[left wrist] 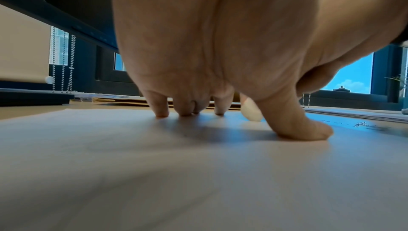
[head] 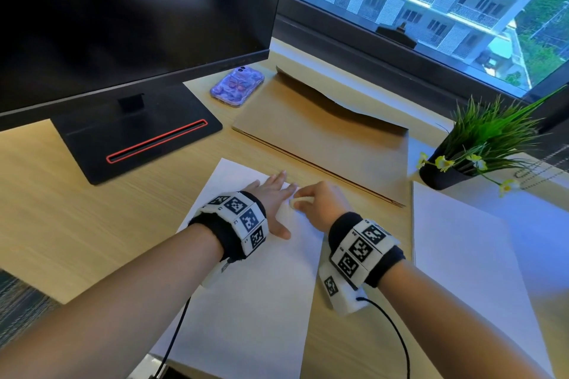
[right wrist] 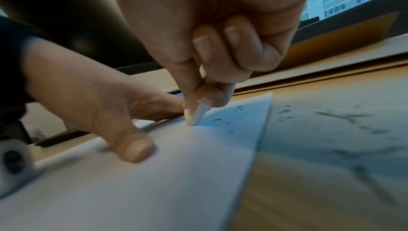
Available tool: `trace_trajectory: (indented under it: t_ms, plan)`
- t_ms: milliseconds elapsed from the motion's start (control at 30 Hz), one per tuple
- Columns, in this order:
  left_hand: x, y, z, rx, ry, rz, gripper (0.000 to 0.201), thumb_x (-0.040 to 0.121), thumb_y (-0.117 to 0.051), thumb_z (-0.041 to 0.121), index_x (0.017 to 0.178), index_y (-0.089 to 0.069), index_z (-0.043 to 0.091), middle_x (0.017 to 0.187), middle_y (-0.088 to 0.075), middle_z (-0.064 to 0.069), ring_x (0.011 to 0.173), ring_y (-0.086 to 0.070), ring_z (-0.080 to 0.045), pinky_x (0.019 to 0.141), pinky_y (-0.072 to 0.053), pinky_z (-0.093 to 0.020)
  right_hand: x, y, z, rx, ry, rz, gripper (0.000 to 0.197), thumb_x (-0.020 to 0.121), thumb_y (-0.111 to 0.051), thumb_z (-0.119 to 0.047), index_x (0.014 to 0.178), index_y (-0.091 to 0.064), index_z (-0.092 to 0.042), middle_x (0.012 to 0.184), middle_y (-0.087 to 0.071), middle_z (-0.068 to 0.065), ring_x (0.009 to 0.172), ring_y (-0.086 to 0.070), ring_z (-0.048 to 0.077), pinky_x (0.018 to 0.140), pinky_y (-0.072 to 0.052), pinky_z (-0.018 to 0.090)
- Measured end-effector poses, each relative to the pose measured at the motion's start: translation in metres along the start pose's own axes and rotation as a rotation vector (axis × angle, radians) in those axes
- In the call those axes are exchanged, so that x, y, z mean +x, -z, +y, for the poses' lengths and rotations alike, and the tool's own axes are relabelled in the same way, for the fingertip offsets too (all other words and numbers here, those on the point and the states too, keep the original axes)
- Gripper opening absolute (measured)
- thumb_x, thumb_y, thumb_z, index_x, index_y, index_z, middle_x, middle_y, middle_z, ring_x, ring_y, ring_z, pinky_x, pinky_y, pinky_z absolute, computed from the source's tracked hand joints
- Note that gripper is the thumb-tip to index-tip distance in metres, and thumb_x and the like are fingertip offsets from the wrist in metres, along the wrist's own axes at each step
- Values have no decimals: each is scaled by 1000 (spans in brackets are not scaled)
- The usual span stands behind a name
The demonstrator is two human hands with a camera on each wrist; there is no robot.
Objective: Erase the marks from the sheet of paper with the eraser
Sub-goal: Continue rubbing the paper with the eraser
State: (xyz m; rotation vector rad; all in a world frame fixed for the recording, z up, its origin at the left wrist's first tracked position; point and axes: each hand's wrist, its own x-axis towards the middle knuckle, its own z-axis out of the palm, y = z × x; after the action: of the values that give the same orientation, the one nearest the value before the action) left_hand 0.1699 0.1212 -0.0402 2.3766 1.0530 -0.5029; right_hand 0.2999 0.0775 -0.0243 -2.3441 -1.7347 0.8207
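Observation:
A white sheet of paper [head: 252,283] lies on the wooden desk in front of me. My left hand [head: 271,194] presses flat on its far part, fingers spread and thumb [left wrist: 304,130] down on the sheet. My right hand [head: 320,200] pinches a small white eraser [head: 297,202] between thumb and fingers, its tip touching the paper [right wrist: 154,182] just right of the left hand. In the right wrist view the eraser [right wrist: 195,115] stands tilted on the sheet near its far right corner. Dark crumbs and smudges [right wrist: 227,121] lie beside it.
A black monitor stand [head: 138,138] sits at the back left, a phone in a purple case [head: 237,86] behind it. A brown cardboard folder [head: 326,135] lies beyond the sheet. A potted plant [head: 480,144] stands at the right above a second white sheet [head: 474,255].

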Motion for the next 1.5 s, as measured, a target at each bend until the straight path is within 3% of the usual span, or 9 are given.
trace_trajectory:
  t_ms: [233, 433, 533, 667, 767, 1000, 1133, 1367, 1500]
  plan:
    - [3, -1, -2, 6, 1, -22, 104, 80, -66, 52, 150, 8, 29, 154, 26, -8, 145, 15, -24, 117, 1, -45, 2, 11, 9, 161, -111, 145, 25, 94, -54, -22, 116, -66, -16, 120, -62, 7, 106, -58, 20, 83, -44, 25]
    - [2, -1, -2, 12, 1, -12, 106, 80, -66, 52, 150, 9, 27, 155, 25, -9, 145, 14, -25, 117, 0, -45, -3, 6, 10, 106, -87, -27, 27, 92, -57, -27, 115, -66, -15, 97, -62, 4, 83, -57, 15, 61, -42, 19]
    - [1, -1, 0, 16, 9, -15, 104, 79, -66, 53, 150, 6, 31, 155, 25, -8, 145, 14, -25, 116, 1, -45, 8, 19, 16, 203, -122, 101, 28, 93, -56, -26, 116, -65, -14, 100, -64, 4, 88, -60, 15, 78, -50, 24]
    - [1, 2, 11, -33, 54, 59, 86, 84, -61, 51, 151, -10, 31, 158, 11, -10, 146, 2, -28, 116, -8, -48, 2, 16, 20, 161, -94, -17, 26, 93, -56, -26, 117, -63, -18, 76, -61, -2, 62, -53, 3, 51, -36, 14]
    - [2, 4, 20, 33, 88, 104, 83, 83, -63, 51, 149, -20, 28, 158, 1, -13, 144, -10, -33, 112, -20, -50, -2, 12, 20, 119, -68, -67, 25, 92, -57, -28, 113, -66, -17, 71, -59, -3, 59, -51, 1, 49, -33, 14]
    - [7, 1, 22, 94, 109, 67, 89, 81, -62, 56, 150, -11, 30, 157, 8, -14, 144, -5, -35, 112, -20, -53, 8, 16, 17, 234, -128, 85, 26, 93, -57, -25, 117, -64, -16, 118, -61, 7, 100, -60, 19, 83, -48, 28]
    - [7, 0, 20, 76, 107, 50, 92, 82, -61, 57, 151, -5, 32, 156, 20, -10, 145, 0, -34, 114, -16, -53, -5, 8, 19, 89, -37, -98, 26, 92, -57, -27, 116, -66, -19, 112, -63, 6, 87, -56, 15, 75, -44, 24]
    - [7, -2, 19, 75, 114, 31, 99, 79, -60, 61, 150, 2, 31, 155, 22, -8, 145, 5, -32, 114, -13, -54, 0, 11, 14, 209, -78, 73, 27, 94, -56, -25, 119, -64, -17, 128, -58, 6, 112, -55, 20, 88, -42, 27]
    - [7, -2, 20, 77, 112, 21, 99, 80, -59, 61, 151, 4, 30, 155, 24, -8, 145, 6, -33, 114, -12, -54, -12, 1, 19, 99, -20, -82, 27, 93, -57, -30, 116, -66, -22, 121, -62, 4, 97, -54, 14, 79, -39, 23]
